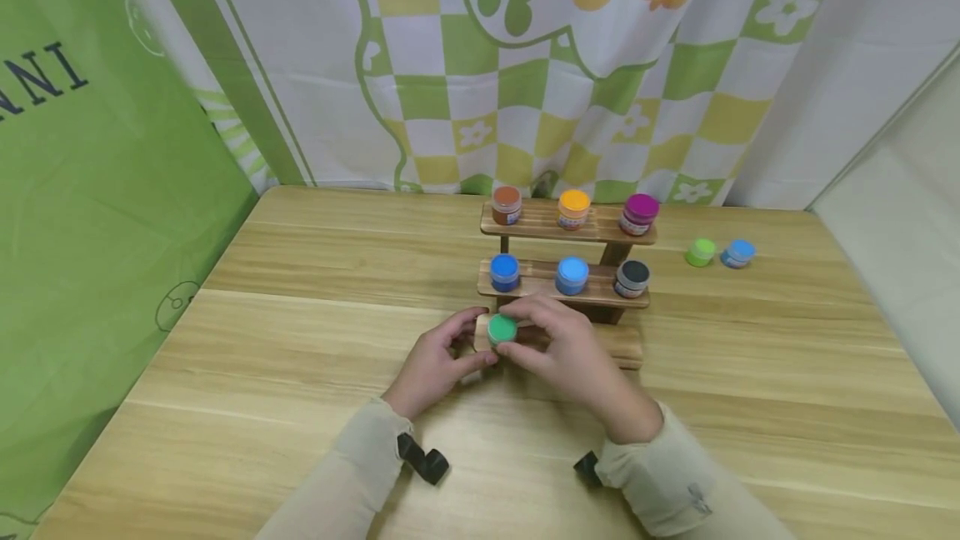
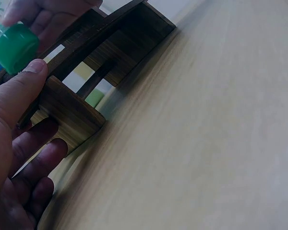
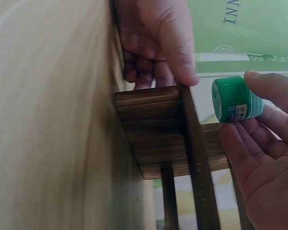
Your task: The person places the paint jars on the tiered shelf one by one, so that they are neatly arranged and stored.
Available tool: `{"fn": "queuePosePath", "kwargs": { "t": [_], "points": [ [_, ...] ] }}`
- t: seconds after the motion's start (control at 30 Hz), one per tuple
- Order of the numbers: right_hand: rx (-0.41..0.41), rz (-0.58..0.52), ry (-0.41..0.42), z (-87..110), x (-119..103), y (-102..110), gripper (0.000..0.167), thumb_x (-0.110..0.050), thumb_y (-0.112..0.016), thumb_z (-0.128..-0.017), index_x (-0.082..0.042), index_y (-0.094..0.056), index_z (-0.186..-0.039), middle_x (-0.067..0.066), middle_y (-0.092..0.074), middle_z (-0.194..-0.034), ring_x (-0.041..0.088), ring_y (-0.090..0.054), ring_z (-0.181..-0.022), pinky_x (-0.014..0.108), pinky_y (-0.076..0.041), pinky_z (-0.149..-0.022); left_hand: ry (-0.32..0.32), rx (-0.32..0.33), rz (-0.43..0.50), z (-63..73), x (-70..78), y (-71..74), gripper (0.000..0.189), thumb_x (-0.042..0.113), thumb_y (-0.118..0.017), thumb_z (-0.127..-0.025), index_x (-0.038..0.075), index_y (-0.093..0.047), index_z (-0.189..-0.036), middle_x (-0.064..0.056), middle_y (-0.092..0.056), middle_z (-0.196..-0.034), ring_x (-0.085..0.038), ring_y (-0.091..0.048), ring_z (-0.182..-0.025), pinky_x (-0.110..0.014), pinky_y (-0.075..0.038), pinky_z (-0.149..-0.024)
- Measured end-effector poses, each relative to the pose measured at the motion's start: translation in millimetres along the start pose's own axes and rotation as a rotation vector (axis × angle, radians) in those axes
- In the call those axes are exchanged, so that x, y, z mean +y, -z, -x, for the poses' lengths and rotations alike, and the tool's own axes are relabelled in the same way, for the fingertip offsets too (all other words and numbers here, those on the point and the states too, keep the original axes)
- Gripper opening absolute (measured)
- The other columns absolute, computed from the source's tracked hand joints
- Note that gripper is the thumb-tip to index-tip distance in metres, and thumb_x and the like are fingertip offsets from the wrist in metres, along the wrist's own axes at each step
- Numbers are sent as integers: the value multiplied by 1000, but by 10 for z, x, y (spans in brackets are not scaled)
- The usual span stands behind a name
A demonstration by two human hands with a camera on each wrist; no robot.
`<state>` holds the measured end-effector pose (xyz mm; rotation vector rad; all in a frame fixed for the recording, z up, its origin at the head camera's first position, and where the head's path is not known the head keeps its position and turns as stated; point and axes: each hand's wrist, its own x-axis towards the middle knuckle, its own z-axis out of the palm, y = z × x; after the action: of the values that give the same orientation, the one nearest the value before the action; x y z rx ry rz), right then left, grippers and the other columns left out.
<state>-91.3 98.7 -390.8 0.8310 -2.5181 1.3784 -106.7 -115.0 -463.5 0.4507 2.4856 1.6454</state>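
The green jar (image 1: 502, 328) is just over the left end of the lowest step of the wooden stand (image 1: 622, 345), and the right hand (image 1: 558, 347) pinches it, thumb and fingers only as far apart as the jar is wide. The left hand (image 1: 433, 367) holds the stand's left end, fingers curled. The jar looks light, hard and maybe slippery, so its round sides seem best to grab.

Fingers (image 3: 237, 146): bare. Behind them, toward the forearms: loose beige left sleeve (image 1: 341, 469), matching right sleeve (image 1: 667, 473) with small dark mark (image 1: 699, 498). Black fittings (image 1: 431, 467) at both cuffs.
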Motion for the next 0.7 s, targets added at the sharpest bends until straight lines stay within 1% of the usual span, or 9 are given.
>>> {"fn": "queuePosePath", "kwargs": {
  "t": [0.17,0.47,0.7],
  "points": [
    [-22,1,-52,5,19,-37,35,-7,-83,-83,-6,-71,-116,2,-68,-116,18,-66,-106,29,-55,-87,-4,-2,-8,-3,15,5,63,29,-81,-86,20,-55,-142,3,-69,-115,-14,-61,-101,-39,-49,-92],
    [-50,18,-89,5,65,-76,35,-8,-81,-85,-6,-71,-119,1,-67,-118,17,-65,-107,27,-55,-86,-6,5,-11,-11,2,0,63,28,-82,-86,19,-56,-142,4,-70,-114,-14,-61,-101,-39,-50,-92],
    [-64,32,-105,4,71,-70,36,-9,-81,-85,-6,-70,-120,1,-67,-118,17,-64,-107,28,-55,-88,-5,7,-6,-7,0,-1,62,29,-82,-85,19,-56,-141,3,-69,-113,-14,-61,-101,-39,-49,-93]
  ]
}}
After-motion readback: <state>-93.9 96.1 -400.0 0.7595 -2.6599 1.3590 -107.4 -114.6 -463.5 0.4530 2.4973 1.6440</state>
